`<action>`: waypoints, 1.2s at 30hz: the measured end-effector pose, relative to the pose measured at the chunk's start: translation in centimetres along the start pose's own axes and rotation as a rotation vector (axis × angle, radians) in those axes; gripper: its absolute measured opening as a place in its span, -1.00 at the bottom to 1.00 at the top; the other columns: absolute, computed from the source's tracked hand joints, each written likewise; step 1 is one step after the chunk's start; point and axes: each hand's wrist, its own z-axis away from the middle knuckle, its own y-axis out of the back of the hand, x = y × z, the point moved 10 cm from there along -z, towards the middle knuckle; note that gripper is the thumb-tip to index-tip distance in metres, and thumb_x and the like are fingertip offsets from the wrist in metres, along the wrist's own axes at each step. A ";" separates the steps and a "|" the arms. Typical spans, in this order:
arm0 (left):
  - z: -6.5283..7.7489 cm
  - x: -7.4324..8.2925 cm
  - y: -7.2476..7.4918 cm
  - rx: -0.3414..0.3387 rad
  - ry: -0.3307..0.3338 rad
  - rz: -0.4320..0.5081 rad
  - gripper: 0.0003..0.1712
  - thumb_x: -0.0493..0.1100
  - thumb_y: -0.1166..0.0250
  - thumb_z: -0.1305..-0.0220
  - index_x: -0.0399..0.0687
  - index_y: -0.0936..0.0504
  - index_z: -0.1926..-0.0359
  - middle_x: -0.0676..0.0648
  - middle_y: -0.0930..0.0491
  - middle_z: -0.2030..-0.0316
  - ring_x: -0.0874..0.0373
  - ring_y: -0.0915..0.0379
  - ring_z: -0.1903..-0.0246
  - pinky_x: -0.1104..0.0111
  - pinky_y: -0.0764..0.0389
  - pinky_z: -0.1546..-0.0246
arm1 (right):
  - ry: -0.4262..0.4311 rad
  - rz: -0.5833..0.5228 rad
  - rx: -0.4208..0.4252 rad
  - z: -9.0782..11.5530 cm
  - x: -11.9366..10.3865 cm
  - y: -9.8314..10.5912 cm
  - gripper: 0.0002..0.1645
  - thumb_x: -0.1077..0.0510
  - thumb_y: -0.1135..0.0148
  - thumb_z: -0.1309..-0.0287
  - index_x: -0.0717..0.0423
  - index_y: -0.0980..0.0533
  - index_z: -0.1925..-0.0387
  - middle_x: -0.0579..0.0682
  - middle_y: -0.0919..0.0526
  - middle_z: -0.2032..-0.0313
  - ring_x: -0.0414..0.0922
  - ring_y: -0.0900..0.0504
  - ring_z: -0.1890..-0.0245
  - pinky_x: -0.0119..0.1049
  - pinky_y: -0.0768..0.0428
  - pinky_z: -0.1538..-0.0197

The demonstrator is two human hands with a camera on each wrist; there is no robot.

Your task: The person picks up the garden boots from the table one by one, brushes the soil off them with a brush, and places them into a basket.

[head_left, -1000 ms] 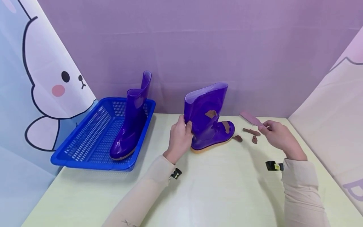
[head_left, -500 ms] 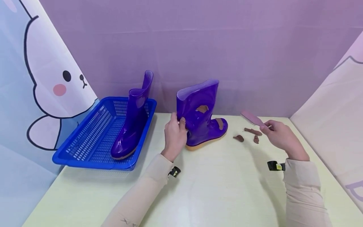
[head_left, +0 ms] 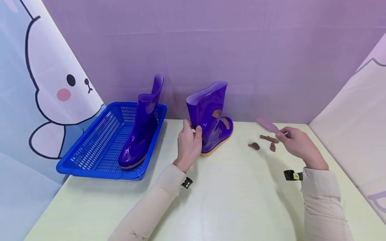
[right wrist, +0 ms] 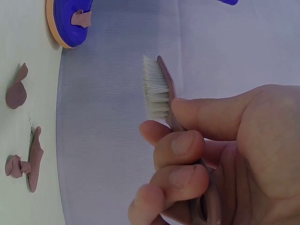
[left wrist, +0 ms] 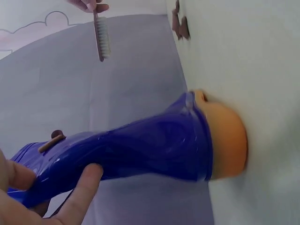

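My left hand [head_left: 189,142] grips the back of the shaft of a glossy purple rain boot [head_left: 208,110], fingers and thumb on its wall. The boot stands upright with its yellow-orange sole [left wrist: 227,140] at the table, toe pointing back and right. Brown clay-like patches [head_left: 225,123] stick to its shaft and toe. Off to the right, my right hand [head_left: 297,144] holds a pinkish-brown brush [head_left: 268,125] by its handle, above the table and apart from the boot. White bristles [right wrist: 155,89] on its head face the left side of the right wrist view.
A blue perforated basket [head_left: 90,173] stands at the left with a second purple boot [head_left: 140,134] upright in it. Several brown clay-like pieces [head_left: 254,146] lie on the pale table [head_left: 235,197] below the brush. A purple cloth backdrop [head_left: 241,50] rises behind.
My left hand has shifted the boot to the left and turned it, so its toe now points more toward the backdrop. The right hand with the brush has hardly moved.
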 end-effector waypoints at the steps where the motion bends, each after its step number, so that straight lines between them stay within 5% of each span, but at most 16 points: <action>1: 0.0 0.1 0.0 0.004 -0.006 -0.016 -0.74 -0.05 -0.07 -0.51 -0.13 -0.40 -0.02 -0.16 -0.66 0.20 -0.02 -0.70 0.22 0.08 -0.63 0.14 | -0.002 -0.001 -0.001 0.0 0.0 0.0 -0.47 -0.11 0.15 -0.58 0.26 -0.51 -0.04 -0.06 -0.45 0.51 -0.07 -0.41 0.42 -0.25 -0.34 0.38; 11: -0.8 0.5 -0.7 -0.025 -0.045 -0.176 -0.47 0.06 -0.34 -0.34 -0.15 -0.39 -0.12 -0.12 -0.61 0.12 -0.04 -0.65 0.20 0.10 -0.68 0.15 | 0.003 0.010 -0.014 0.3 0.6 -0.2 -0.45 -0.13 0.17 -0.58 0.24 -0.52 -0.05 0.08 -0.62 0.33 0.02 -0.49 0.30 -0.25 -0.37 0.31; 17: -1.6 0.8 0.1 -0.016 -0.053 -0.117 -0.47 0.18 -0.32 -0.35 -0.08 -0.46 -0.09 -0.05 -0.65 0.20 0.10 -0.64 0.34 0.17 -0.61 0.18 | 0.023 -0.025 -0.030 0.1 -0.5 -0.7 -0.47 -0.17 0.18 -0.59 0.17 -0.51 0.00 -0.05 -0.77 0.34 0.06 -0.54 0.11 -0.24 -0.41 0.14; 22: -2.5 1.4 1.1 0.000 -0.055 -0.112 -0.49 0.22 -0.25 -0.37 -0.10 -0.52 -0.04 -0.08 -0.70 0.26 0.01 -0.64 0.30 0.11 -0.57 0.14 | 0.059 -0.099 -0.031 0.0 -2.2 -1.4 -0.52 -0.15 0.10 -0.58 0.17 -0.49 -0.02 -0.12 -0.65 0.52 -0.07 -0.52 0.31 -0.27 -0.39 0.23; 29: -3.2 1.5 1.9 -0.019 -0.025 -0.111 -0.55 0.17 -0.31 -0.31 -0.10 -0.61 0.05 -0.08 -0.72 0.28 0.00 -0.64 0.26 0.14 -0.62 0.16 | 0.143 -0.255 -0.020 -0.3 -5.5 -3.1 -0.59 -0.13 -0.02 -0.55 0.15 -0.45 0.01 -0.06 -0.37 0.53 -0.18 -0.43 0.56 -0.31 -0.39 0.49; 36: -3.5 1.4 1.5 -0.090 -0.007 0.014 -0.46 0.16 -0.41 -0.21 -0.06 -0.58 -0.07 -0.09 -0.73 0.23 0.06 -0.69 0.23 0.20 -0.70 0.17 | 0.183 -0.408 -0.049 -0.7 -9.2 -4.4 -0.51 -0.09 0.03 -0.58 0.24 -0.39 -0.19 -0.01 -0.40 0.40 -0.20 -0.48 0.55 -0.33 -0.71 0.22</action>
